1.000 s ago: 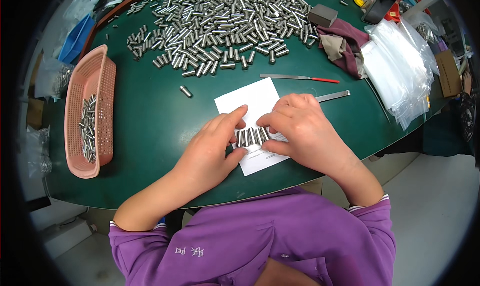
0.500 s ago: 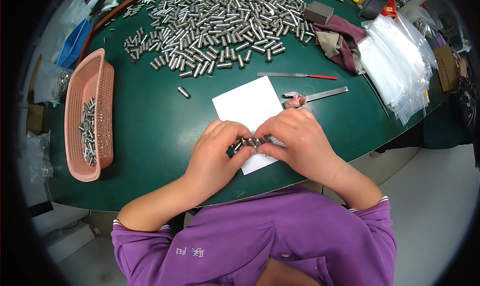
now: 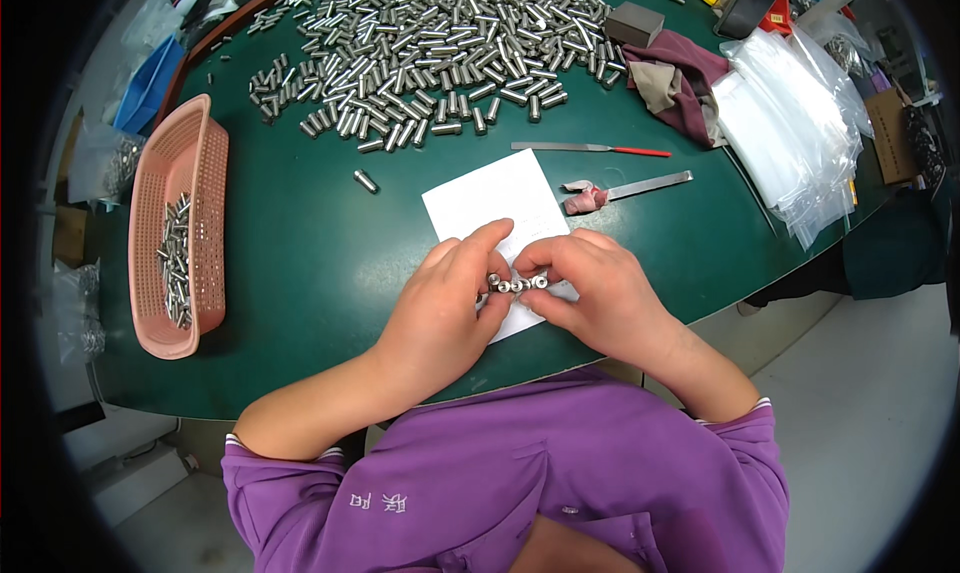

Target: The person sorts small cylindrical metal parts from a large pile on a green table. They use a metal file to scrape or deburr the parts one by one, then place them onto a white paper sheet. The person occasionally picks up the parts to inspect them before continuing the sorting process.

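My left hand [image 3: 445, 308] and my right hand [image 3: 600, 293] meet over the near edge of a white paper sheet [image 3: 490, 203] on the green table [image 3: 300, 243]. Between the fingertips of both hands I hold a short row of small metal cylinders [image 3: 517, 284], their round ends facing up. The thumbs and forefingers close around the row from both sides. A large heap of the same metal cylinders [image 3: 440, 43] covers the far part of the table. One stray cylinder [image 3: 366, 182] lies between the heap and the paper.
A pink plastic basket [image 3: 205, 173] with several cylinders in it stands at the left. A red-handled file [image 3: 590, 150] and a flat blade with a wrapped handle [image 3: 625, 190] lie beyond the paper. Clear plastic bags [image 3: 790, 133], a maroon cloth [image 3: 690, 88] and a grey block [image 3: 635, 23] sit at the right.
Both hands have drawn toward me down the paper with the cylinders. The row, which lay flat under my fingers a second ago, is now gathered upright between the fingertips.
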A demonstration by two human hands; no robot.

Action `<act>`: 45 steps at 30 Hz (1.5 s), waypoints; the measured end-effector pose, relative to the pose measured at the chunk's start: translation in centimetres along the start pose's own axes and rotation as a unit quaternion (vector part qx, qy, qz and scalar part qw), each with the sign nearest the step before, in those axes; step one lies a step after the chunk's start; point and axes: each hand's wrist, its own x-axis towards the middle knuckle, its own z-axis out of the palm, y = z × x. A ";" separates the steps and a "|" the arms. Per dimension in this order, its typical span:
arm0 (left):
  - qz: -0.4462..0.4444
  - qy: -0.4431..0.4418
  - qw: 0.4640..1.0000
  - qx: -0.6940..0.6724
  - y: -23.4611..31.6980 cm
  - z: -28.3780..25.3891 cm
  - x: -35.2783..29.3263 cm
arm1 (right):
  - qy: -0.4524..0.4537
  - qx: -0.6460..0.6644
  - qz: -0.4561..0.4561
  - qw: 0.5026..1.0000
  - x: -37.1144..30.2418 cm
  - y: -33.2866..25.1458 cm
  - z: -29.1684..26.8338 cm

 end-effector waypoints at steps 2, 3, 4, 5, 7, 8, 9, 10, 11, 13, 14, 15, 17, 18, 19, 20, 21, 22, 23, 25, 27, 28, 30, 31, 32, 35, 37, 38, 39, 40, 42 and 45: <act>0.006 -0.006 1.000 0.019 0.2 0.0 0.2 | 0.004 -0.023 -0.023 0.999 0.1 0.1 0.0; 0.006 -0.007 1.000 0.027 0.3 0.1 0.2 | 0.007 -0.036 -0.029 0.999 0.0 0.2 -0.1; 0.007 -0.009 0.999 0.035 0.3 0.1 0.3 | 0.009 -0.048 -0.034 0.998 -0.1 0.3 -0.2; 0.004 -0.012 1.000 0.025 0.2 0.1 0.3 | 0.012 -0.060 -0.040 0.997 -0.2 0.5 -0.3; -0.004 -0.018 1.000 0.005 -0.1 0.3 0.3 | 0.008 -0.046 -0.041 0.998 -0.3 0.7 -0.3; 0.001 -0.011 1.000 -0.005 -0.3 0.4 0.2 | 0.006 -0.040 -0.039 0.998 -0.4 0.8 -0.3; 0.005 -0.005 1.000 -0.016 -0.5 0.6 0.0 | 0.004 -0.035 -0.034 0.999 -0.4 0.8 -0.2; 0.010 0.002 1.000 -0.026 -0.7 0.7 -0.2 | 0.001 -0.031 -0.029 0.999 -0.3 0.8 0.0; 0.010 0.005 1.000 -0.025 -0.7 0.7 -0.2 | -0.002 -0.025 -0.026 0.999 -0.2 0.9 0.1; 0.010 0.012 1.000 -0.023 -0.8 0.6 -0.3 | 0.000 -0.039 -0.027 0.999 0.0 0.6 -0.2; 0.014 0.009 1.000 -0.026 -0.8 0.5 -0.3 | 0.000 -0.045 -0.028 0.999 0.1 0.4 -0.4; 0.017 0.007 0.999 -0.030 -0.8 0.4 -0.4 | -0.006 -0.040 -0.027 0.999 0.1 0.4 -0.4; 0.034 0.007 0.998 -0.044 -0.9 0.0 -0.5 | -0.017 -0.030 -0.026 0.999 0.2 0.4 -0.6; 0.048 0.010 0.997 -0.054 -1.0 -0.3 -0.5 | -0.018 -0.031 -0.029 0.999 0.2 0.3 -0.7; 0.061 0.014 0.996 -0.065 -1.1 -0.7 -0.5 | -0.019 -0.033 -0.031 0.999 0.2 0.3 -0.8; 0.050 0.013 0.998 -0.046 -1.0 -1.1 -0.5 | -0.020 -0.035 -0.032 0.999 0.2 0.2 -0.9; 0.039 0.012 0.999 -0.027 -0.9 -1.7 -0.5 | -0.021 -0.047 -0.025 0.998 0.1 0.2 -1.0; 0.028 0.011 1.000 -0.008 -0.9 -2.0 -0.5 | -0.023 -0.060 -0.019 0.998 -0.1 0.1 -1.2; 0.002 -0.010 1.000 -0.001 -1.0 -2.3 -0.6 | -0.025 -0.073 -0.015 0.997 -0.2 0.0 -1.3; -0.051 -0.054 0.997 0.011 -1.1 -2.6 -0.8 | -0.032 -0.088 -0.011 0.996 -0.3 -0.3 -1.6; -0.025 -0.065 0.996 0.059 -0.8 -2.9 -0.7 | -0.034 -0.096 -0.011 0.995 -0.4 -0.5 -1.7; -0.013 -0.070 0.995 0.074 -0.8 -2.9 -0.8 | -0.032 -0.096 -0.014 0.995 -0.4 -0.5 -1.7; -0.031 -0.084 0.994 0.067 -0.6 -3.0 -0.7 | -0.030 -0.095 -0.016 0.995 -0.3 -0.4 -1.6; -0.061 -0.092 0.993 0.045 -0.2 -3.1 -0.5 | -0.027 -0.095 -0.016 0.995 -0.3 -0.3 -1.5; -0.090 -0.100 0.991 0.023 0.0 -3.1 -0.5 | -0.025 -0.095 -0.018 0.995 -0.4 -0.3 -1.5; -0.072 -0.073 0.995 0.005 -0.8 -2.3 -1.0 | -0.027 -0.096 -0.020 0.995 -0.4 -0.3 -1.4; -0.062 -0.046 0.997 0.009 -0.7 -1.9 -0.8 | -0.011 -0.069 -0.029 0.997 -0.1 -0.4 -1.1; -0.057 -0.033 0.998 0.011 -0.6 -1.6 -0.7 | -0.004 -0.056 -0.033 0.998 0.0 -0.4 -0.9; -0.054 -0.026 0.998 0.003 -0.4 -1.4 -0.5 | -0.006 -0.053 -0.030 0.998 0.1 -0.5 -0.7; -0.052 -0.019 0.998 -0.005 -0.2 -1.3 -0.4 | -0.007 -0.050 -0.027 0.998 0.1 -0.5 -0.5; -0.040 -0.015 0.999 -0.007 0.1 -1.2 -0.2 | -0.009 -0.048 -0.028 0.998 0.2 -0.6 -0.3; -0.017 -0.024 1.000 0.007 0.1 -1.3 0.0 | -0.008 -0.056 -0.045 0.997 0.4 -0.7 -0.3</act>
